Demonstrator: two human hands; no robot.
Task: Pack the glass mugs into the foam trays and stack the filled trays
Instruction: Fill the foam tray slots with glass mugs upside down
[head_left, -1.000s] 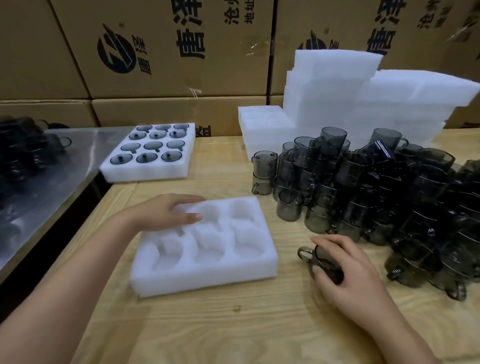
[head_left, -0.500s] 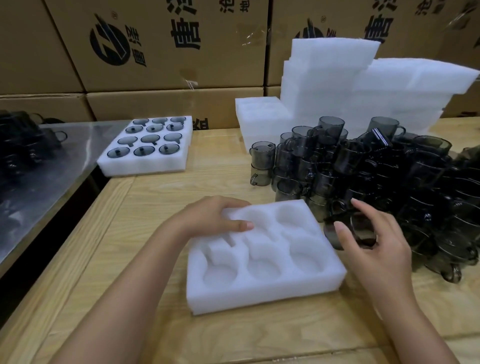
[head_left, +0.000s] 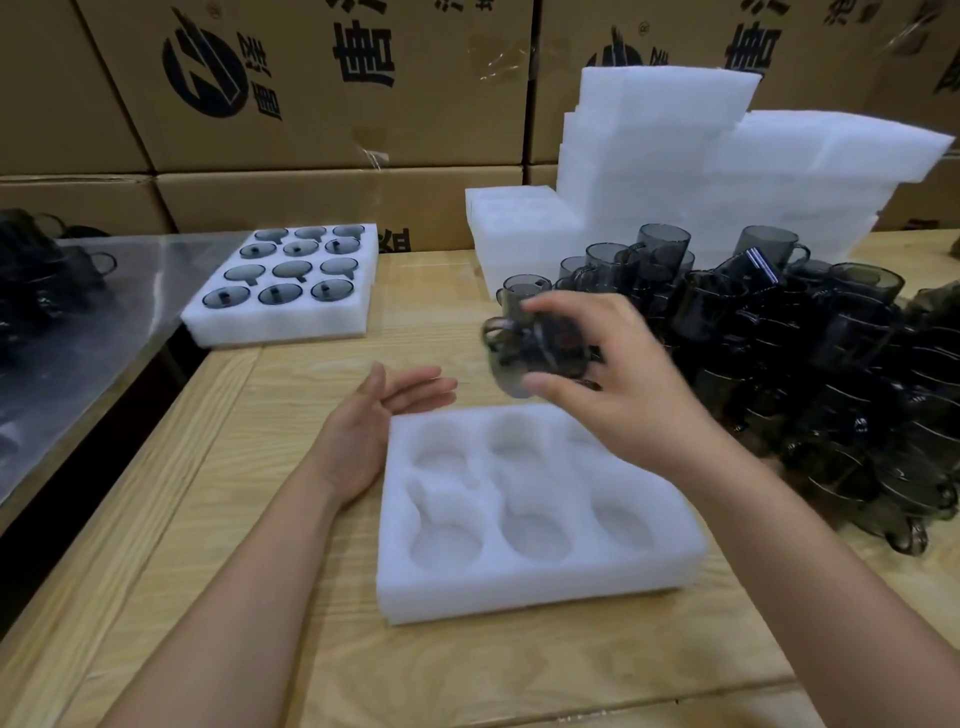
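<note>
An empty white foam tray (head_left: 535, 577) with several round pockets lies on the wooden table in front of me. My right hand (head_left: 618, 384) hovers over its far edge, shut on a smoky grey glass mug (head_left: 524, 353) whose handle points left. My left hand (head_left: 374, 421) rests open, palm up, just left of the tray's far corner, holding nothing. A big heap of grey glass mugs (head_left: 789, 353) fills the right side of the table. A filled foam tray (head_left: 283, 283) with mugs in its pockets sits at the far left.
Stacks of white foam trays (head_left: 701, 176) stand behind the mug heap. Cardboard boxes (head_left: 322, 93) wall off the back. A metal surface (head_left: 62, 332) with more dark mugs adjoins the table on the left.
My right hand lifted the mug and carried it left above the tray's far edge. My left hand came off the tray and turned palm up beside it.
</note>
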